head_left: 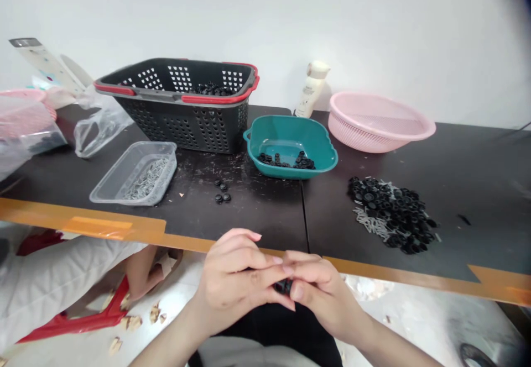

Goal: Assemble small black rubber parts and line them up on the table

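Note:
My left hand (234, 281) and my right hand (319, 292) meet below the table's front edge, fingertips pinched together on a small black round part (284, 286). Both hands grip it; most of it is hidden by the fingers. On the dark table (257, 206), a pile of black round parts mixed with small metal pins (390, 213) lies to the right. Three loose black parts (222, 191) lie just beyond my hands. A teal bowl (290, 135) holds several more black parts.
A dark basket with red trim (182, 104) stands at the back left. A clear tray of metal pins (136, 173) sits left, a pink colander (379, 121) and a white bottle (312, 88) at the back right. Plastic bags (37, 124) lie far left. A person's leg (141, 270) shows under the table.

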A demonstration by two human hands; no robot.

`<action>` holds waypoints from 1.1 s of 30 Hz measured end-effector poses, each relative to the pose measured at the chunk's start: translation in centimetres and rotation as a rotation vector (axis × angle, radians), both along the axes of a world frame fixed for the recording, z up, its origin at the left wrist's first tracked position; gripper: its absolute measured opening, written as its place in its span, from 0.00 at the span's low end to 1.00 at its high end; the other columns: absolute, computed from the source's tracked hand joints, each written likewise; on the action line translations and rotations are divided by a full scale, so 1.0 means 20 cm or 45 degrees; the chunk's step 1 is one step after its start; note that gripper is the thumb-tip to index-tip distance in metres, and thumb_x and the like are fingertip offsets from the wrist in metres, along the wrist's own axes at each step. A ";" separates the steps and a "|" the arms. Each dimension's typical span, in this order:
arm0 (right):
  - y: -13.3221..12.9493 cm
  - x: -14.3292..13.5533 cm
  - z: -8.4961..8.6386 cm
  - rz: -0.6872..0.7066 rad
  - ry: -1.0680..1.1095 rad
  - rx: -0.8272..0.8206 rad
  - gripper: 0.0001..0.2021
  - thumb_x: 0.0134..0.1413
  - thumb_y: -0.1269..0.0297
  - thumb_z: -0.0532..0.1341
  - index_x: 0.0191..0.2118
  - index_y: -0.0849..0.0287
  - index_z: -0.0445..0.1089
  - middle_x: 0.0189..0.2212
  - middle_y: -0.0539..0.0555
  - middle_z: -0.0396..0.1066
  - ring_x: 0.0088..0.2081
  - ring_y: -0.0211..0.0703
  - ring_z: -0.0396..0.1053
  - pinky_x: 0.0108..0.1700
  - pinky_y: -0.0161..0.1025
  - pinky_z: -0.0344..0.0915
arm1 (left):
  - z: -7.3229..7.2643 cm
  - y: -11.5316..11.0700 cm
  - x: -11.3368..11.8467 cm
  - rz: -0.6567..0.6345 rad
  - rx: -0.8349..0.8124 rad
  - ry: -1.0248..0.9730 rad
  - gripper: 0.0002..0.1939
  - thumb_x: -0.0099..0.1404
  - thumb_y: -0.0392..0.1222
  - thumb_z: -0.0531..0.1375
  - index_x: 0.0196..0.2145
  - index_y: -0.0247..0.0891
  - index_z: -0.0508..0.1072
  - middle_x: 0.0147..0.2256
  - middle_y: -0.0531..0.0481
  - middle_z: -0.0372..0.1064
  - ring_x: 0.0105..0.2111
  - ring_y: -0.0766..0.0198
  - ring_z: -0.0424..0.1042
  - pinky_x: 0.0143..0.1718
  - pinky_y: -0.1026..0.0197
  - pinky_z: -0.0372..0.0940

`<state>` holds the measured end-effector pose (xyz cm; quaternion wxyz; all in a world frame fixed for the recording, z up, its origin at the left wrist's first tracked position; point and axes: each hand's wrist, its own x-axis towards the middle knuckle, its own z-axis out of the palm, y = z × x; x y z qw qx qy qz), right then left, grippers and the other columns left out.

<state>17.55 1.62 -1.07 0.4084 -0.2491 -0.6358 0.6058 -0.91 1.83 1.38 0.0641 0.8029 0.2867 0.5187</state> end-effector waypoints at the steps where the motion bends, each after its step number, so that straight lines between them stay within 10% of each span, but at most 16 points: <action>1: 0.00 -0.01 -0.01 -0.015 0.048 0.011 0.17 0.59 0.49 0.62 0.31 0.56 0.79 0.25 0.49 0.66 0.27 0.37 0.62 0.30 0.35 0.59 | 0.00 0.00 0.00 -0.012 -0.016 -0.013 0.12 0.61 0.49 0.66 0.37 0.38 0.79 0.27 0.57 0.78 0.25 0.71 0.73 0.45 0.61 0.68; 19: 0.00 -0.07 -0.02 -0.106 0.026 -0.352 0.12 0.60 0.55 0.64 0.30 0.56 0.78 0.26 0.48 0.62 0.30 0.37 0.59 0.32 0.34 0.57 | -0.10 0.01 -0.04 0.007 -0.146 -0.032 0.14 0.60 0.50 0.67 0.40 0.40 0.79 0.30 0.53 0.77 0.31 0.67 0.76 0.48 0.58 0.69; 25: 0.08 -0.02 0.07 0.000 -0.366 -0.065 0.17 0.61 0.53 0.62 0.28 0.59 0.77 0.27 0.51 0.67 0.30 0.39 0.65 0.34 0.35 0.61 | -0.05 0.01 -0.08 -0.020 -0.171 0.196 0.08 0.69 0.40 0.60 0.45 0.40 0.76 0.36 0.55 0.80 0.34 0.70 0.78 0.60 0.61 0.62; 33: 0.23 0.34 0.11 -0.564 -0.945 0.307 0.14 0.62 0.55 0.59 0.46 0.56 0.77 0.41 0.56 0.75 0.37 0.45 0.73 0.37 0.38 0.68 | -0.24 0.16 -0.38 0.826 -0.331 0.446 0.18 0.71 0.55 0.52 0.40 0.44 0.76 0.40 0.50 0.81 0.47 0.46 0.78 0.42 0.47 0.75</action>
